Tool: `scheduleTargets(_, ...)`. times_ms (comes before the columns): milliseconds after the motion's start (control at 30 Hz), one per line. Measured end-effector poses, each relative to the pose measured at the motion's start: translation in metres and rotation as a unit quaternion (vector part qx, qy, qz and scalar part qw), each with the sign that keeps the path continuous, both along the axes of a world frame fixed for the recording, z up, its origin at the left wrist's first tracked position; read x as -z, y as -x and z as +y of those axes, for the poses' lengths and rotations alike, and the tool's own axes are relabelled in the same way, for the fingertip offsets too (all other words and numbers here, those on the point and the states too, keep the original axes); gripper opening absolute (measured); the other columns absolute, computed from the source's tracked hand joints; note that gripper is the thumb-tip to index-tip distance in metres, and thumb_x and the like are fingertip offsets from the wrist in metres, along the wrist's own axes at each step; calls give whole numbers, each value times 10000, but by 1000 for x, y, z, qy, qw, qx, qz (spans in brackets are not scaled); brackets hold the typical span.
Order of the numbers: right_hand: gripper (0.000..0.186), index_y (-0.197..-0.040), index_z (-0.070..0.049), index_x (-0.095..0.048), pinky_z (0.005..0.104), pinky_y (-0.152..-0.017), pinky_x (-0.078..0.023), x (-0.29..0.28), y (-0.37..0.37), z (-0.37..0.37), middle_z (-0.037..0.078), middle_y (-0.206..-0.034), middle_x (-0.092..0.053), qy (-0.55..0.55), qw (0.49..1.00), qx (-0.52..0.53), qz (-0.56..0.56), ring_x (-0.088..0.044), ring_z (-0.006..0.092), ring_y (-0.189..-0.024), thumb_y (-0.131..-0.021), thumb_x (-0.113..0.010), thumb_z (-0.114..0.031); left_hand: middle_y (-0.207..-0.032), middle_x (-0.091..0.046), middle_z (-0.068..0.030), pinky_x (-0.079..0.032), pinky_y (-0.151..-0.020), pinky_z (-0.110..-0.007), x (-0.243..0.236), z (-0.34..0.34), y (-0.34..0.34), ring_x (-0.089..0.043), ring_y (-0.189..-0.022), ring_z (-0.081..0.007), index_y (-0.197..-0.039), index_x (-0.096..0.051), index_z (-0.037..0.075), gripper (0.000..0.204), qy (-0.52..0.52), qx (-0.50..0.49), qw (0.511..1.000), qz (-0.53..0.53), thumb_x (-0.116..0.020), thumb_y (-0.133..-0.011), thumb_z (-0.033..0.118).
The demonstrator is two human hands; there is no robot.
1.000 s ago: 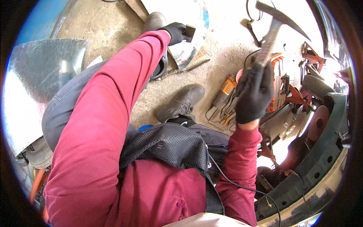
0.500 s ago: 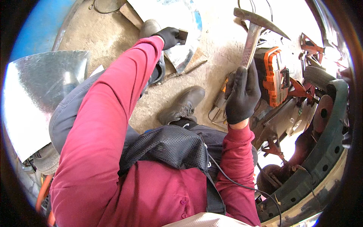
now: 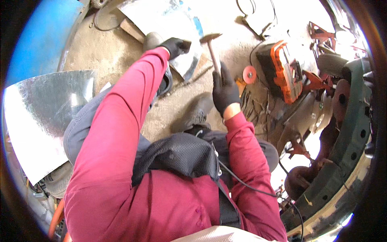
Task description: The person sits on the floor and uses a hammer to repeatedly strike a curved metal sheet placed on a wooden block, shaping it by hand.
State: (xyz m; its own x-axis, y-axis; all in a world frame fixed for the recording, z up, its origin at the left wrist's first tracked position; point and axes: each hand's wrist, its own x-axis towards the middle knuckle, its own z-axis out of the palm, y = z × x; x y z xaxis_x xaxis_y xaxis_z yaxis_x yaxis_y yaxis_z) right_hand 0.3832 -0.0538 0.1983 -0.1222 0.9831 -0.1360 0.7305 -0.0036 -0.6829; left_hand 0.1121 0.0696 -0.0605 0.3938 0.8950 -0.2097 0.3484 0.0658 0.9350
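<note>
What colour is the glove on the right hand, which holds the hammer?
Black; the glove shows best in the head view.

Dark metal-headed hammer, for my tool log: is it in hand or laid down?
In hand: the black-gloved right hand is closed around the hammer's handle.

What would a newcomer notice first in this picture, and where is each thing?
Probably the hammer near the middle, held in the gloved right hand, and the long maroon sleeve on the left side, leading up to the gloved left hand with its small dark block. After that, the eye may go to the orange-and-black toolbox right of centre and the big blue surface at the upper left.
</note>
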Motion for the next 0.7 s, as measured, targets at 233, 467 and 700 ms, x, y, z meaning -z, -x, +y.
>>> scheduleTargets(233,464,-1484,43,-503,386,-909,-558,-83,-4,23,321,-1260,-670,-96,991,29,94,-713,413,-1098,-1097,-567,-205,-1073,-794,-42,-557,-950,-301,-21,2,-28,-734,-1036,-160,-1131,-750,17,249,64,32,997,24,-633,-928,-67)
scheduleTargets(467,442,-1487,-84,-497,549,-887,-554,0,-17,-4,342,-1165,-689,-104,992,-16,-74,-678,537,-1034,-1093,-544,-277,-955,-765,-114,-541,-819,-371,-60,9,-50,-715,-844,-256,-1033,-747,123,132,-98,114,963,225,-714,-926,192)
scheduleTargets(700,498,-1533,-54,-470,470,-929,-554,-32,-13,8,331,-1270,-667,2,999,33,17,-675,473,-1165,-1101,-551,-290,-1063,-805,-71,-544,-931,-322,-34,-3,-36,-728,-978,-157,-1146,-769,40,234,94,-33,995,-15,-765,-943,156)
